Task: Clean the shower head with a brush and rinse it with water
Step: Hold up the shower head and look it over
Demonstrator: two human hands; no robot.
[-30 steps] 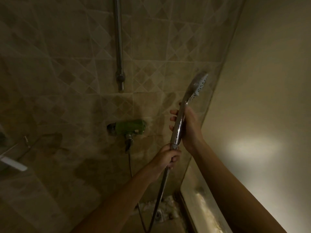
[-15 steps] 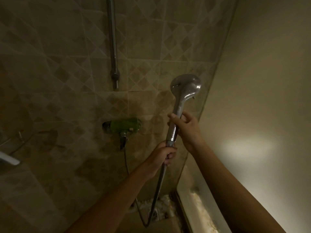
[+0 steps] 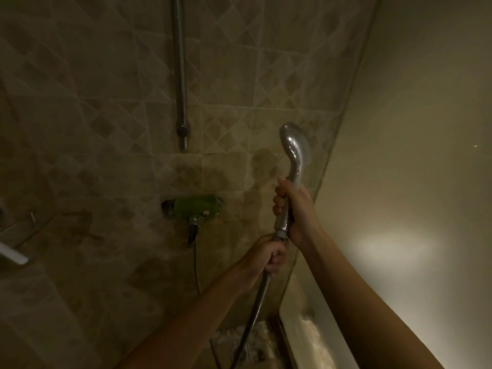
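No legible text or labels.

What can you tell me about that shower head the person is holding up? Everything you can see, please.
The shower head is a handheld one that looks like shiny chrome, with a rounded oval head on a slim curved handle. It is held roughly upright in front of the tiled wall. Its smooth back faces the camera, so the nozzle face is hidden. The right hand grips the handle, and the left hand grips the metal hose just beneath it.
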